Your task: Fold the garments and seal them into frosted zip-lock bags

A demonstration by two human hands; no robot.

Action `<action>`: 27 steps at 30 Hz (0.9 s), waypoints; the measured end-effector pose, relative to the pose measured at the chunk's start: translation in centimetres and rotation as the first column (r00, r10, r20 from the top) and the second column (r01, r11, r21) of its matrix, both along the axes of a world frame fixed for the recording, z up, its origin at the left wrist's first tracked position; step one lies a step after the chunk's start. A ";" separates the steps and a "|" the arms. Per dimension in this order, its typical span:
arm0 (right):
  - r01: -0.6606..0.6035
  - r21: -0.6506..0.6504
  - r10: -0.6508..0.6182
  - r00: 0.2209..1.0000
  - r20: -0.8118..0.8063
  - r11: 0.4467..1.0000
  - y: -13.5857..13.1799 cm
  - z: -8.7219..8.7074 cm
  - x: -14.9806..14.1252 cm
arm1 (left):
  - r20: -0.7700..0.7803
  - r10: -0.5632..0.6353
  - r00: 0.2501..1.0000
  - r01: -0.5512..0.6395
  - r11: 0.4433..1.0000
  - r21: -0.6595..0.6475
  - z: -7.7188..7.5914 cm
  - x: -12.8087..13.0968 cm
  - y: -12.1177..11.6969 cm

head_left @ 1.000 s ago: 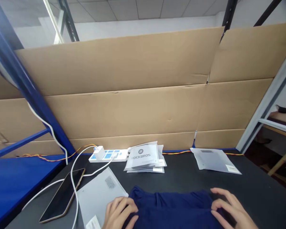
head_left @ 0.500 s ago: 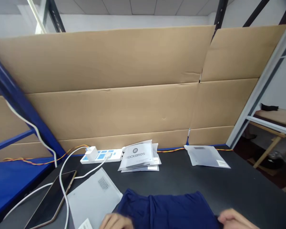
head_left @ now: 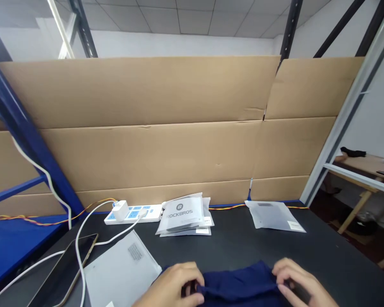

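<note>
A piece of navy blue fabric (head_left: 235, 283), perhaps a garment, lies on the black table at the bottom of the view, its lower part cut off by the frame. My left hand (head_left: 176, 285) pinches its left side between thumb and fingers. At the right edge, my right hand (head_left: 302, 283) grips the cloth the same way. Just left of my left hand lies a flat pale plastic mailer bag (head_left: 123, 270) with a printed label.
A phone (head_left: 65, 273) with white cables lies at the left. Behind are a white power strip (head_left: 134, 214), a stack of ROCKBROS bags (head_left: 182, 213) and another frosted bag (head_left: 273, 216). Cardboard panels (head_left: 156, 157) wall off the back, between a blue post (head_left: 32, 132) and a grey post (head_left: 345, 123).
Both hands have moved up and inward along the fabric and now pinch its sides. The fabric's top edge is bunched and folded. The view has tilted slightly upward.
</note>
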State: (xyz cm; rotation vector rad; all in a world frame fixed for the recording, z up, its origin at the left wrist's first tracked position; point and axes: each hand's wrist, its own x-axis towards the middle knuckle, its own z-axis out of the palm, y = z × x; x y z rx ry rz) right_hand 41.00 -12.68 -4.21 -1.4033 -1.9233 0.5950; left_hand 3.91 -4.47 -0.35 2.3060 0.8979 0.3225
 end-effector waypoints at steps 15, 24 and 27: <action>0.007 -0.137 -0.011 1.000 -0.024 0.991 14.1 -2.3 -1.4 | 0.118 0.172 0.978 -0.138 0.958 -0.253 -2.7 -2.6 9.6; -0.024 -0.238 0.022 1.000 -0.012 0.971 14.0 -1.7 0.0 | 0.184 0.208 0.961 -0.117 0.904 -0.411 -2.6 -2.7 10.3; -0.024 -0.253 0.021 1.000 -0.016 0.967 14.0 -1.6 0.1 | 0.183 0.219 0.958 -0.127 0.901 -0.414 -2.7 -2.7 10.1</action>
